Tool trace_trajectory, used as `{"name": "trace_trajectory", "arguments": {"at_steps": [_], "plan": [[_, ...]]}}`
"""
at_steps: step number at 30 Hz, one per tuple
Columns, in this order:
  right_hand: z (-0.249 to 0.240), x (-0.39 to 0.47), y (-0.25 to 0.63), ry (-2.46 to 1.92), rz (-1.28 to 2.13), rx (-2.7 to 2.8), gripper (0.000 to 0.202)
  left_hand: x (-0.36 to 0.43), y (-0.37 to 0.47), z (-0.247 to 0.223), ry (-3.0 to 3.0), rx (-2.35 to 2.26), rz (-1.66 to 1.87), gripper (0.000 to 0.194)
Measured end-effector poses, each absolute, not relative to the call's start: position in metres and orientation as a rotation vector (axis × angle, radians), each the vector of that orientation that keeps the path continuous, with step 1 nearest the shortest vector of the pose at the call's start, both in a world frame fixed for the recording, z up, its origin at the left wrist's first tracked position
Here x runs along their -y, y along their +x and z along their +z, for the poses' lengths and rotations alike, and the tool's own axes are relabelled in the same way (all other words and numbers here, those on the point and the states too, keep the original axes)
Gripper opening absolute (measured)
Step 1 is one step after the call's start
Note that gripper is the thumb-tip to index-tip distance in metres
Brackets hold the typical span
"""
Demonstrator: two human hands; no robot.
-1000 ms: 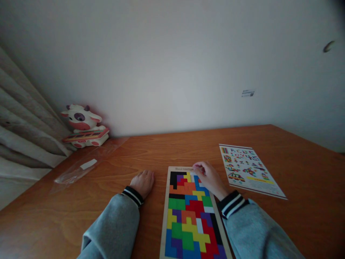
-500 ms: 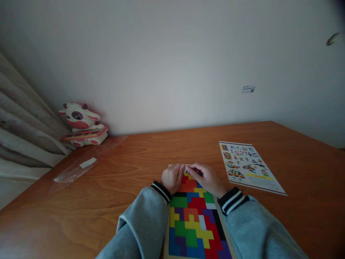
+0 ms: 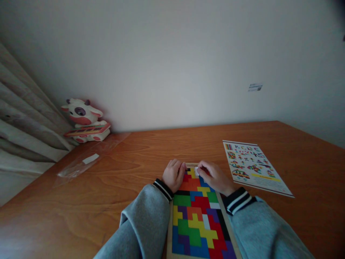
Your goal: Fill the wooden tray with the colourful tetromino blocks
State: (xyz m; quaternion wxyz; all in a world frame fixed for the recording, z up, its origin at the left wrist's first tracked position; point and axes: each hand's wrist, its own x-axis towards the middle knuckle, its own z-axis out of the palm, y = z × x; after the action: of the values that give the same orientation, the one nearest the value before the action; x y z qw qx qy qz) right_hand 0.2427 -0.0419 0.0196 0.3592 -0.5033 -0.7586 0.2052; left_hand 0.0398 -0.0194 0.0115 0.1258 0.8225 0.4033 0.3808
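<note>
so the wooden puzzle tray (image 3: 169, 246) lies flat on the brown table (image 3: 140, 154), right in front of the person, packed with coloured blocks. the left hand (image 3: 174, 175) is loosely curled over its far left corner, and i can't tell if it's gripping anything. the right hand (image 3: 215, 178) has thumb and forefinger almost together on a small white piece (image 3: 196, 171) near the far edge; pinched or just pressed, i honestly can't say. my guess is the pieces are light, stiff and a bit slick, not fragile, so fingertips on the side edges beat grabbing the flat faces. the tray looks rigid and light enough too, best held by both long rims and kept level so nothing slides out. as for writing: the printed sheet (image 3: 254, 171) on the right shows little block models plus a yellow strip, but its text is too small. the wall sticker (image 3: 255, 87) has unreadable lines and a code-like square, and i can't make out anything on the plastic wrapper's (image 3: 71, 171) white label (image 3: 91, 158).
</note>
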Motion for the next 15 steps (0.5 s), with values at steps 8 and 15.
{"name": "trace_trajectory", "arguments": {"at_steps": [8, 15], "plan": [[0.0106, 0.0384, 0.2500, -1.408, 0.262, 2.192, 0.010, 0.0218, 0.0407, 0.0100, 2.502, -1.180, 1.015, 0.035], [0.0133, 0.0433, 0.2463, -1.582, 0.287, 2.200, 0.025, 0.0202, 0.0405, 0.0050, 2.482, -1.321, 0.995, 0.027]]}}
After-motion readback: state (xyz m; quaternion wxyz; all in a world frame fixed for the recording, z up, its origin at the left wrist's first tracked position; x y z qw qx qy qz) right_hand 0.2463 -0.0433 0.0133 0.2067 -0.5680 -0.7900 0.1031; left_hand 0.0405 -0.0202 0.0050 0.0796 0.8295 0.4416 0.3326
